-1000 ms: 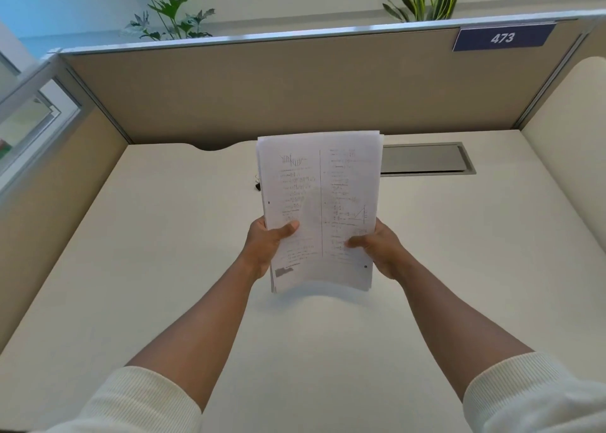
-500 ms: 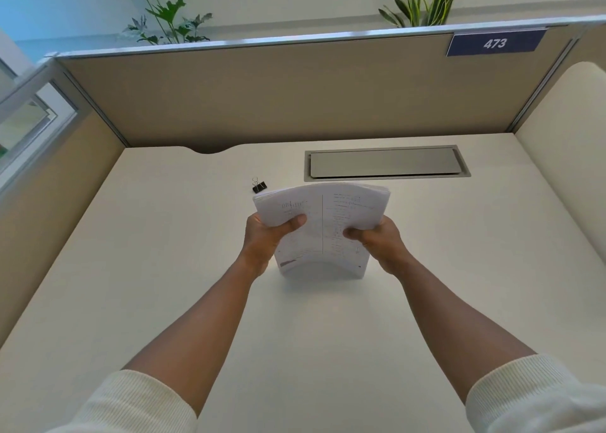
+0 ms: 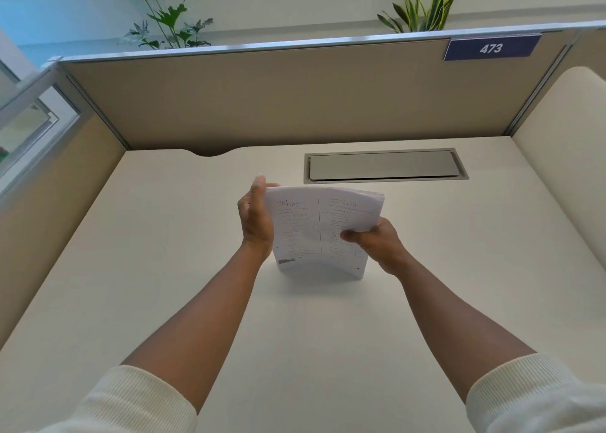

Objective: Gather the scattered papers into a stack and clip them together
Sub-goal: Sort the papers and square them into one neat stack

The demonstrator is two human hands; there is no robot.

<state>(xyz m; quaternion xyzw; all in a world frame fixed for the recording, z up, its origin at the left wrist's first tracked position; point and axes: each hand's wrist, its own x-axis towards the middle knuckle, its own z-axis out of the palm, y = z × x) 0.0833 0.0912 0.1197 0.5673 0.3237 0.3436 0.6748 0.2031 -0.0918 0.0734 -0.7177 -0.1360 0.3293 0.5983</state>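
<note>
An office cubicle: fabric partition (image 3: 295,104), numbered plate (image 3: 491,48), white desk (image 3: 164,268).

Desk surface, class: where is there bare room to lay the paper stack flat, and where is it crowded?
Bare desk lies left of the left hand, toward the side partition, and in front, between the forearms. More lies right of the right hand. It is crowded only mid-desk, around the paper stack, with the grey cable hatch just behind.

a single head-worn wide-angle view looks forward and down from above the desk (image 3: 164,301), close over both forearms, which reach away from the lens. it faces the rear partition (image 3: 295,104) squarely, lines bowing toward the frame edges. no second view shares the scene.
</note>
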